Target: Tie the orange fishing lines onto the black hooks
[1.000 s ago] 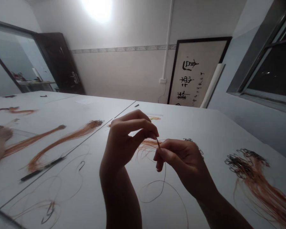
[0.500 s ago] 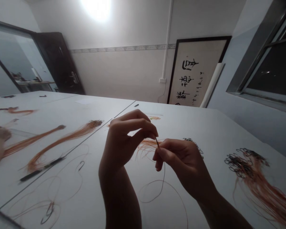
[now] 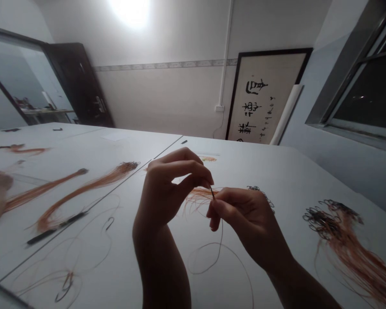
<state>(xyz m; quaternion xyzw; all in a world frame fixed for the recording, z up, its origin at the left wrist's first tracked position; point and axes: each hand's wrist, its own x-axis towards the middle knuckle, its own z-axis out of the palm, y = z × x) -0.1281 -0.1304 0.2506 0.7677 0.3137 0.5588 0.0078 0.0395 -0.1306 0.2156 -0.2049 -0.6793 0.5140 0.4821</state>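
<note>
Above the middle of a white table (image 3: 276,171), the left hand (image 3: 167,189) and right hand (image 3: 247,214) meet, each pinched shut at thumb and fingertips on a small dark fish hook (image 3: 212,192). A thin line (image 3: 217,251) hangs from it, looping onto the table. The hook point could prick a fingertip, or the slack line snag, if either pinch slips. A pile of finished hooks with orange line (image 3: 337,223) lies to the right. No containers show.

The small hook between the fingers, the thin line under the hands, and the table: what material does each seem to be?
Hook: probably metal, dark, thin and stiff. Line: likely nylon, a fine springy loop. Table: smooth white, perhaps laminate, faintly reflective.
</note>
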